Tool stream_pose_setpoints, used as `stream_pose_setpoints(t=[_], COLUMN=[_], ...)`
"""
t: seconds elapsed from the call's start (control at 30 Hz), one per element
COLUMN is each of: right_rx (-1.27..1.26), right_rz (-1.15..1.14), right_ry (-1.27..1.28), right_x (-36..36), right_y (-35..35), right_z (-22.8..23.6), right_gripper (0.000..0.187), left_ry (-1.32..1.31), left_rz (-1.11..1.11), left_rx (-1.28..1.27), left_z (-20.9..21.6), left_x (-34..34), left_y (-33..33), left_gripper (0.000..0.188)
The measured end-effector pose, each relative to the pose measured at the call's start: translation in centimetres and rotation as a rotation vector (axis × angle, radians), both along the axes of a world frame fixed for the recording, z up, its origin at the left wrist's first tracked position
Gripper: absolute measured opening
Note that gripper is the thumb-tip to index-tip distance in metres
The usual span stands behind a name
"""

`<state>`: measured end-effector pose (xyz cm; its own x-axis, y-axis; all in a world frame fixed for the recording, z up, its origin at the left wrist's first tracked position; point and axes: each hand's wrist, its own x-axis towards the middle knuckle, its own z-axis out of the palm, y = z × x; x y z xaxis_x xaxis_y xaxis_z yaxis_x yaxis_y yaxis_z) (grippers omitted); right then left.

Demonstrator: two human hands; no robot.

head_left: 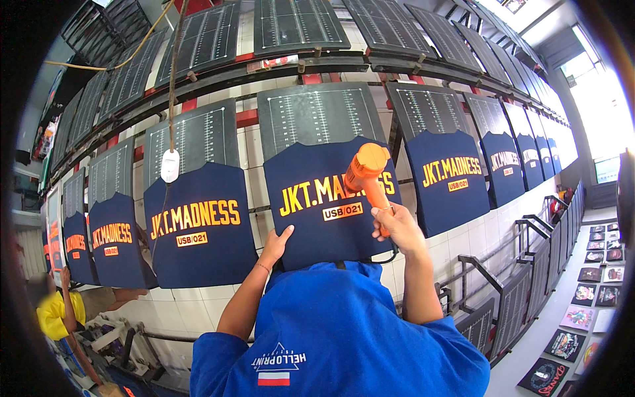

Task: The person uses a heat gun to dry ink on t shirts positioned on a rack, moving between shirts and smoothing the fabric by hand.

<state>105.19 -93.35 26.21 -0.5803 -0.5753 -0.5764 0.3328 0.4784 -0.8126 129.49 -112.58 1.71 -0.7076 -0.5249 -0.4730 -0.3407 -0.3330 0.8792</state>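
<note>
My right hand (402, 228) is wrapped round the handle of an orange hair dryer (366, 167). The dryer hangs over the right part of the print on a navy T-shirt (311, 241), covering some letters. That shirt lies on a dark printing board (320, 109) with white measuring marks, and carries large yellow-orange lettering above a small pale orange label. At the shirt's lower left edge rests my left hand (276, 246), thumb stretched apart from the fingers, which are partly hidden. It holds nothing that I can see. A dark cord shows below my right hand.
More navy shirts (198, 255) lie on boards in the row to both sides. A second row of boards (301, 26) stands beyond a dark rail. A white switch (170, 165) hangs on a cord at left. Another person in yellow (61, 314) is at far left.
</note>
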Motion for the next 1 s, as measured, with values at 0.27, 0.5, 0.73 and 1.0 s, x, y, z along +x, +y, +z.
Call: stream_pose_setpoints(t=[0.27,0.5,0.73,1.0], right_rx=[0.016,0.012,0.009,-0.068], right_rz=[0.017,0.018,0.040,0.124], right_ry=[-0.010,0.006,0.007,-0.039], right_x=[0.2,0.8,1.2,0.9], right_y=[1.1,1.8,2.2,1.8], right_z=[0.2,-0.1,-0.3,-1.0], right_gripper=[0.027,0.031,0.031,0.030], left_ry=[0.024,0.014,0.010,0.003], left_rz=[0.017,0.004,0.017,0.049], left_rx=[-0.007,-0.020,-0.022,-0.091], left_z=[0.4,0.1,0.6,-0.2], left_x=[-0.1,0.0,-0.1,-0.1], left_y=[0.1,0.0,0.2,0.5], left_gripper=[0.051,0.049,0.048,0.049])
